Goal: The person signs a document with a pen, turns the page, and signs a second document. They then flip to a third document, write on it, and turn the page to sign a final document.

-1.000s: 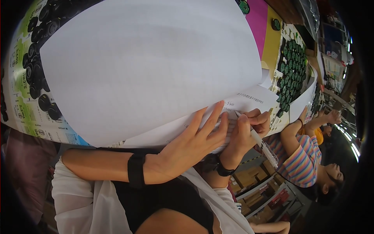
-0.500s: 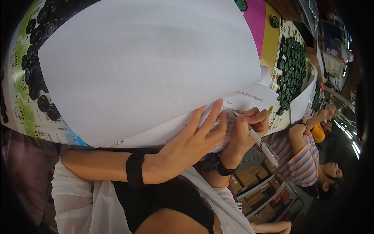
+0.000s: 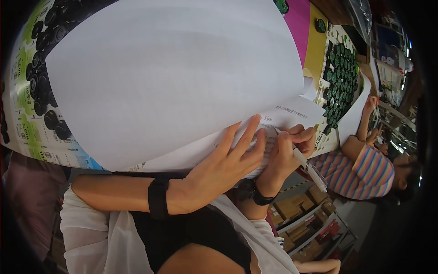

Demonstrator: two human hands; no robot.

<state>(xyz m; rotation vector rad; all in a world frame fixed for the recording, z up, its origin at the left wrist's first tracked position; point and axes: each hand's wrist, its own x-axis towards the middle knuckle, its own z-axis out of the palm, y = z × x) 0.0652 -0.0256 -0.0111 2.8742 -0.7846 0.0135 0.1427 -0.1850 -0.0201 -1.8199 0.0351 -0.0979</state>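
Note:
My right hand [image 3: 292, 150] pinches a white pen [image 3: 311, 171], its tip on a printed sheet [image 3: 294, 111] that bears some handwriting. Beside it, my left hand [image 3: 228, 162] lies with fingers stretched out and spread, pressing on the same sheet. A large blank white page [image 3: 178, 77] curves up over the left part of the printed sheet and hides much of it. Dark bands circle both of my wrists; the right one carries a watch [image 3: 255, 192].
Many round green circuit boards [image 3: 341, 82] cover the table's right side. Black round parts [image 3: 41, 86] lie along the left edge on a printed covering. At the right sits a person in a striped shirt [image 3: 353, 172], near shelves with cardboard boxes [image 3: 296, 205].
The pen tip has shifted very slightly on the sheet, while my left hand stays put. The person in stripes has turned away and stretched an arm toward the table.

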